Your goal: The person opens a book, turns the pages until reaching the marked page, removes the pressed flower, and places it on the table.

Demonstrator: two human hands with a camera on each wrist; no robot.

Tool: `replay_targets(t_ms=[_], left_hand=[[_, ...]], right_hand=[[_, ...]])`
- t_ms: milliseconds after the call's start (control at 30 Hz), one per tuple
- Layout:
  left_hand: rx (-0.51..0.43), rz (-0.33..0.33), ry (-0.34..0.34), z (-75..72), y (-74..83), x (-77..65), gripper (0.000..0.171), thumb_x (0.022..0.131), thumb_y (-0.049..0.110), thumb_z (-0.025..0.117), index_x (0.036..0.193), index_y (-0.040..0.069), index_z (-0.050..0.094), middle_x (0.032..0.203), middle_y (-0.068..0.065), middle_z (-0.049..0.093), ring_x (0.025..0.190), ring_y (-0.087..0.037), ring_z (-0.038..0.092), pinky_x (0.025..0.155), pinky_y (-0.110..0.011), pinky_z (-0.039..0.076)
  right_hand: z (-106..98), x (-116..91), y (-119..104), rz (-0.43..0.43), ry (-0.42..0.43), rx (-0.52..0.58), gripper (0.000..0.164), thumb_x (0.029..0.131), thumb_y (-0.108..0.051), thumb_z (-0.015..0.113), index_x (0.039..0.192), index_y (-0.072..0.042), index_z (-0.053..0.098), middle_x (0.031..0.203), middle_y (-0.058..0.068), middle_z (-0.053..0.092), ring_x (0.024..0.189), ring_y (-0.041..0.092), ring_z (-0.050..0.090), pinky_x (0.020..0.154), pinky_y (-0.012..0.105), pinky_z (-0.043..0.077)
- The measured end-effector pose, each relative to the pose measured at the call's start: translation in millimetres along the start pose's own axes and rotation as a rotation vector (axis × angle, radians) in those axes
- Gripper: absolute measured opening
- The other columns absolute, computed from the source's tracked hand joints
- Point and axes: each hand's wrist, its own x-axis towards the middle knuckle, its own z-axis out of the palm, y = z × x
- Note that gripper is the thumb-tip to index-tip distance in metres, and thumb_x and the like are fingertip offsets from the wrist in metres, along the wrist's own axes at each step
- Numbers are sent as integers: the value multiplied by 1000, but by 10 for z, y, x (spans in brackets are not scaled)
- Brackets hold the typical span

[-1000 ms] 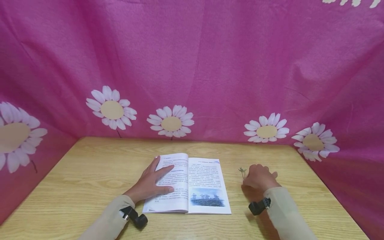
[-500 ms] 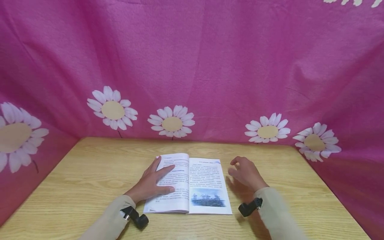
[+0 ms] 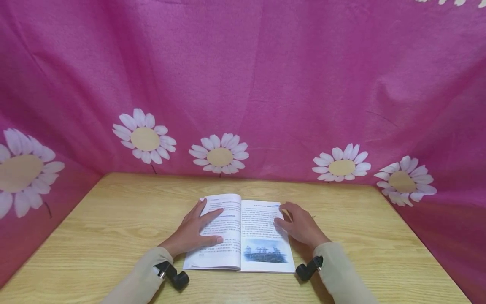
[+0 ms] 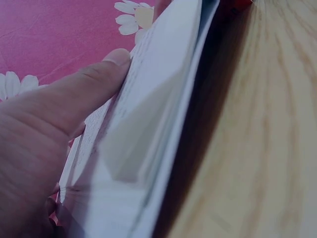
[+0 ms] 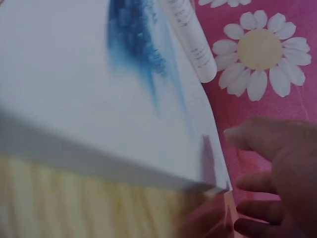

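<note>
An opened book [image 3: 258,219] lies on the wooden table, with text on both pages and a blue landscape picture low on the right page. My left hand [image 3: 195,232] rests with spread fingers on the left page; the left wrist view shows its thumb [image 4: 94,89] lying across the print, above a folded page corner. At the book's right edge is my right hand [image 3: 301,223], its thumb overlapping the right page in the head view. In the right wrist view its thumb and fingers are loosely bent and spaced apart beside the book's edge, holding nothing.
The wooden table [image 3: 129,211] extends around the book on all sides. Behind it hangs a pink cloth [image 3: 258,84] printed with white daisies. Each sleeve carries a small black wrist camera [image 3: 174,276]. A tiny thin tip shows just behind the right hand.
My right hand has moved left from beside a small green sprig to the book's right edge. The sprig is now largely hidden behind that hand. My left hand stays on the page.
</note>
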Motion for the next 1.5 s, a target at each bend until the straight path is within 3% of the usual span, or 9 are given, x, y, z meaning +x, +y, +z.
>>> replay_targets(t_ms=[200,300,400,533,733,933,1067,1300,1500], left_hand=[[-7,41,5,5,-18,3,70,82,66,60,145,44,39,162,-8,2,147,-33,-5,108,-70,9],[-16,49,14,13,-20,9,58,90,62,52,144,45,40,162,-8,2,147,-33,-5,108,-70,8],[-18,50,23,16,-18,8,55,92,59,52,144,45,40,162,-8,1,147,-33,-6,108,-70,8],[-8,24,41,12,-6,14,71,86,61,60,148,47,29,162,-7,-5,147,-33,-8,107,-71,12],[-75,-32,56,-20,62,49,98,78,63,67,152,46,5,161,-6,-14,147,-35,-6,106,-71,17],[-109,-48,68,-46,138,61,103,76,64,69,151,48,1,161,-1,-17,147,-36,-3,104,-72,20],[-108,-21,63,-96,205,32,91,79,61,68,150,50,14,161,2,-15,147,-35,-2,103,-72,22],[-23,89,61,-236,279,-7,44,90,55,57,133,45,55,162,5,-1,147,-24,-14,105,-73,15],[-132,127,3,-381,440,0,41,97,53,45,128,34,63,162,8,-1,147,-23,-10,108,-70,7]], right_hand=[[29,-29,57,-48,-65,21,72,93,-45,61,147,-3,38,149,17,39,138,35,35,111,53,28],[28,-35,83,-64,-87,30,76,94,-49,57,148,-1,34,153,19,32,141,36,28,113,53,25],[30,-33,113,-65,-94,24,79,94,-55,53,149,-2,33,156,19,25,143,37,22,114,54,20],[26,-24,140,-71,-98,37,79,94,-58,49,149,-3,33,157,18,24,144,37,20,114,54,18],[-11,-44,134,-58,-110,82,78,94,-57,50,149,-4,33,158,17,22,144,37,18,115,55,17],[-9,-56,144,-71,-115,105,76,95,-55,50,149,-5,34,158,17,21,145,37,18,115,56,16],[7,-52,151,-79,-124,128,75,95,-55,50,149,-5,34,158,16,22,145,36,18,115,55,17],[22,-41,145,-59,-136,141,74,94,-56,51,149,-9,35,158,13,22,145,35,18,115,54,17],[-14,-49,171,-46,-131,132,74,95,-56,49,149,-9,36,158,13,22,145,35,18,115,54,17]])
